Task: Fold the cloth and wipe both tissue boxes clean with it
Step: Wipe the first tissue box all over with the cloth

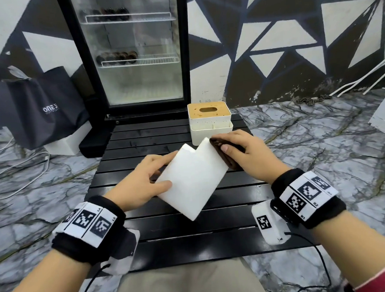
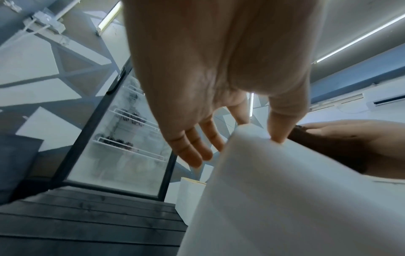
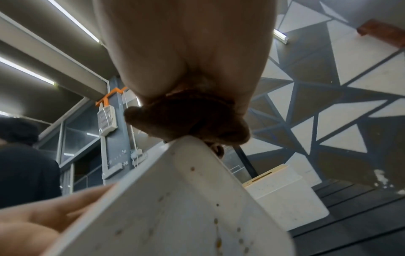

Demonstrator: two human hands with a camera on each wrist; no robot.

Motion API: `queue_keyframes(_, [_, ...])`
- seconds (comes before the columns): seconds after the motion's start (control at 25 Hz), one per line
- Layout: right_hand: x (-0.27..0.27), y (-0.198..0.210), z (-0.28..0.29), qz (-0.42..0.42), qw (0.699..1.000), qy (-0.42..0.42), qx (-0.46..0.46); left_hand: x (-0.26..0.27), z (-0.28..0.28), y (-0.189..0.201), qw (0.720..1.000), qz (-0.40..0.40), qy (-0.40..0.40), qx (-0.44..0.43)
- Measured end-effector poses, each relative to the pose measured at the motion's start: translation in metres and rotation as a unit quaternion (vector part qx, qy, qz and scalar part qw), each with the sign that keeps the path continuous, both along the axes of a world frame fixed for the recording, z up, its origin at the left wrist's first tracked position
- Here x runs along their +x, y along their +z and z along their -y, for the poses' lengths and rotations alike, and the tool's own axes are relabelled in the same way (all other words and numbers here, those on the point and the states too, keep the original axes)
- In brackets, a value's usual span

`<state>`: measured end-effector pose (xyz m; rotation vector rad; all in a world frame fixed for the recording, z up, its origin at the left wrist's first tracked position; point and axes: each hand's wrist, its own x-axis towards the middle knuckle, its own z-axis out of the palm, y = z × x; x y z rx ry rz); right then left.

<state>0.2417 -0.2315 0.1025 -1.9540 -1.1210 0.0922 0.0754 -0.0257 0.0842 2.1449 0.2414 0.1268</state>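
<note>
right now the left hand [image 1: 142,182] props up the nearer tissue box [image 1: 192,176], tipped up off the desk [image 1: 192,231] so a broad white face looks up at the head camera. its thumb lies across that face near the lower left edge and the other fingers reach round the far left side, so this grip is closed on the box. the right hand [image 1: 248,156] presses the folded brown cloth [image 1: 223,153] against the box's upper right edge, fingers curled over the wad; the right wrist view shows the cloth bunched under the palm at the box's top corner, above a side dotted with small brown specks. the box's long axis runs from that far right corner down toward the person's left, so the cloth sits at the high end, and i judge the coming stroke has to travel down along that edge, with the left hand bracing from the opposite side. the second tissue box [image 1: 209,122], with its tan slotted top and stains still showing, stands upright just beyond the right hand on the desk, not yet wiped by the look of it.
</note>
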Motion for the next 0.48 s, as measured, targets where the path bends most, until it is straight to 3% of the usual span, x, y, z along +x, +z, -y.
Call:
queue_keyframes(0.2, [-0.029, 0.001, -0.010, -0.037, 0.997, 0.024, 0.060, -0.003, 0.009, -0.003, 0.984, -0.010, 0.060, 0.169])
queue_keyframes(0.32, [-0.037, 0.000, -0.016, -0.035, 0.997, 0.028, 0.070, 0.000, 0.031, -0.009, 0.977, -0.023, 0.095, 0.192])
queue_keyframes(0.48, [-0.043, 0.001, -0.018, -0.031, 0.997, 0.040, 0.062, 0.010, 0.042, -0.006, 0.968, 0.037, 0.146, 0.200])
